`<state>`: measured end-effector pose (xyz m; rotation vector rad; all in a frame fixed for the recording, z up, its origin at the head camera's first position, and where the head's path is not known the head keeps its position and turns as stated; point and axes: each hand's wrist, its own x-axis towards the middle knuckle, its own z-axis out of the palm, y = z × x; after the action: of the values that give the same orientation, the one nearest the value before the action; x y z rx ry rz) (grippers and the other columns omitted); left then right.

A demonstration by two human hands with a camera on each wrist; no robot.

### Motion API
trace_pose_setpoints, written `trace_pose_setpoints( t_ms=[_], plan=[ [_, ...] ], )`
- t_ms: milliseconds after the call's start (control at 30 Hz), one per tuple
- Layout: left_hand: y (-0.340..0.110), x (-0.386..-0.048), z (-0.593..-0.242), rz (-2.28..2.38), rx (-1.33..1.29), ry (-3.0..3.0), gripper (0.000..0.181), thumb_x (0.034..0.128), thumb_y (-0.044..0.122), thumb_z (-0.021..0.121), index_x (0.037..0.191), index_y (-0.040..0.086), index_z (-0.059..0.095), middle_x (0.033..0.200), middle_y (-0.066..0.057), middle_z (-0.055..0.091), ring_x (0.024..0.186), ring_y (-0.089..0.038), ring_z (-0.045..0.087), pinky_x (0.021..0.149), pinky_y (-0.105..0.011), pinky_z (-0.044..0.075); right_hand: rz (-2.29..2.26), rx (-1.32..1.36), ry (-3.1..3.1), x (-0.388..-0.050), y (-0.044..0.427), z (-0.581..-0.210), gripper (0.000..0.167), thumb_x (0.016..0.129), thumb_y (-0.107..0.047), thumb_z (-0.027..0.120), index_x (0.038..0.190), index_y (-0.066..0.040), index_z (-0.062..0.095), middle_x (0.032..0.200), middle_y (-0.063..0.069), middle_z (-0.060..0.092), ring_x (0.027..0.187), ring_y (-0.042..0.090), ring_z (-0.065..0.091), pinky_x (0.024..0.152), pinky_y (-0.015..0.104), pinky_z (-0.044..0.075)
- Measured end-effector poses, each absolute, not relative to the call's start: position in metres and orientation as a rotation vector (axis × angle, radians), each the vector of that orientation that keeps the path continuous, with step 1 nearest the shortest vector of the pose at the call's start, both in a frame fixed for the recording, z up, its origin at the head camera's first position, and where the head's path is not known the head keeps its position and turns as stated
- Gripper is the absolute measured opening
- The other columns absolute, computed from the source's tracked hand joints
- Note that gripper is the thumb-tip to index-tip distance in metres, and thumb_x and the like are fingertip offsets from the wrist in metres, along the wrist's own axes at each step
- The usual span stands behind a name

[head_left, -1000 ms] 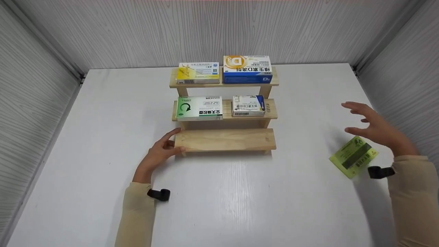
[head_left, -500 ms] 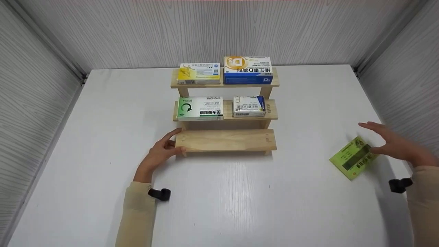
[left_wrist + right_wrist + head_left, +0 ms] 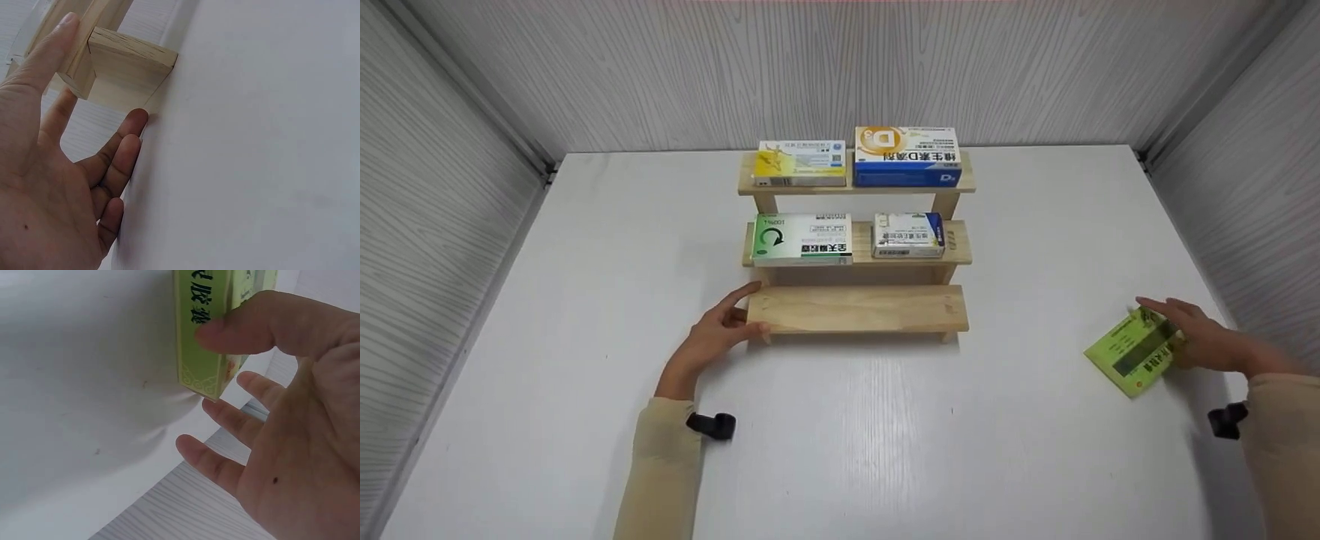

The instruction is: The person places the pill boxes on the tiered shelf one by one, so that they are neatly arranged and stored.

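A three-tier wooden display rack stands mid-table in the head view. At its lowest tier's left end is my left hand, which pinches the plank between thumb and index finger; the left wrist view shows the other fingers loose beside the rack's leg. A green medicine box lies slantwise on the table at the right. My right hand reaches over its right side. In the right wrist view the thumb overlaps the box's printed face, and the visible fingers are extended beyond its far edge; the index finger is mostly hidden.
On the top tier sit a yellow-white medicine box and a blue-white D3 box. The middle tier bears a green-white box and a small white box. Grey wood-patterned panels enclose the white table.
My right hand has moved down and toward the right, then in over the green medicine box. The left hand keeps its hold on the rack, and the box has stayed in place.
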<state>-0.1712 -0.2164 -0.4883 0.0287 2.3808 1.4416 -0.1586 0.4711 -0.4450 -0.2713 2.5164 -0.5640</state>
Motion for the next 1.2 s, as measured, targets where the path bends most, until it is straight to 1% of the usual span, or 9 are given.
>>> trace_pose_setpoints(
  t_ms=[133,300,400,533,633,767,933,1200],
  plan=[
    [-0.216,-0.171,-0.488,1.455,0.043,2.383,0.074,0.0846,0.041,0.073,0.149,0.035,0.035,0.122,-0.019,0.059,0.104,-0.025,0.054,0.086,-0.033,0.037,-0.547,-0.265,2.529,-0.157,0.470,-0.447,0.099,0.067,0.016,0.054,0.152,-0.004,0.009,0.143,0.047,0.006,0.128,0.067,0.015,0.084,0.059,0.037],
    [-0.216,-0.170,-0.489,1.469,0.031,2.372,0.073,0.0846,0.038,0.073,0.148,0.036,0.036,0.121,-0.018,0.059,0.103,-0.024,0.055,0.087,-0.032,0.038,-0.527,-0.273,2.546,-0.157,0.471,-0.449,0.100,0.069,0.009,0.066,0.152,-0.005,0.013,0.143,0.044,0.013,0.126,0.060,0.022,0.083,0.054,0.040],
    [-0.216,-0.170,-0.489,1.476,0.015,2.368,0.073,0.0843,0.036,0.074,0.147,0.036,0.037,0.120,-0.018,0.059,0.101,-0.023,0.054,0.087,-0.032,0.038,-0.519,-0.283,2.554,-0.158,0.471,-0.449,0.100,0.070,0.003,0.072,0.151,-0.003,0.015,0.143,0.044,0.016,0.124,0.059,0.025,0.084,0.057,0.039],
    [-0.215,-0.171,-0.489,1.456,0.004,2.377,0.073,0.0838,0.038,0.074,0.147,0.037,0.037,0.119,-0.017,0.059,0.100,-0.023,0.054,0.086,-0.032,0.038,-0.498,-0.275,2.561,-0.157,0.471,-0.449,0.100,0.069,-0.001,0.076,0.149,-0.002,0.016,0.138,0.045,0.021,0.116,0.059,0.035,0.082,0.059,0.039],
    [-0.215,-0.171,-0.489,1.432,0.005,2.388,0.074,0.0836,0.041,0.074,0.148,0.037,0.036,0.118,-0.017,0.059,0.099,-0.023,0.054,0.085,-0.032,0.038,-0.492,-0.262,2.566,-0.156,0.471,-0.448,0.100,0.068,-0.004,0.078,0.147,-0.003,0.018,0.134,0.045,0.025,0.109,0.054,0.042,0.078,0.051,0.041],
    [-0.214,-0.171,-0.488,1.423,0.002,2.395,0.074,0.0832,0.041,0.074,0.147,0.038,0.036,0.118,-0.017,0.058,0.099,-0.023,0.053,0.084,-0.032,0.038,-0.495,-0.258,2.573,-0.155,0.470,-0.448,0.098,0.068,-0.007,0.079,0.146,-0.002,0.021,0.132,0.043,0.030,0.107,0.049,0.044,0.076,0.042,0.038],
    [-0.214,-0.171,-0.489,1.424,-0.001,2.396,0.073,0.0833,0.041,0.074,0.147,0.038,0.037,0.117,-0.017,0.058,0.099,-0.023,0.052,0.084,-0.032,0.037,-0.494,-0.260,2.592,-0.155,0.467,-0.447,0.097,0.068,-0.011,0.082,0.145,-0.001,0.023,0.129,0.040,0.035,0.105,0.047,0.045,0.077,0.041,0.037],
    [-0.215,-0.171,-0.490,1.434,0.004,2.394,0.073,0.0836,0.040,0.073,0.147,0.038,0.037,0.117,-0.017,0.059,0.098,-0.023,0.053,0.084,-0.032,0.038,-0.493,-0.304,2.638,-0.158,0.452,-0.441,0.092,0.070,-0.015,0.082,0.142,0.002,0.027,0.121,0.034,0.046,0.099,0.036,0.048,0.075,0.036,0.035]
  ],
)
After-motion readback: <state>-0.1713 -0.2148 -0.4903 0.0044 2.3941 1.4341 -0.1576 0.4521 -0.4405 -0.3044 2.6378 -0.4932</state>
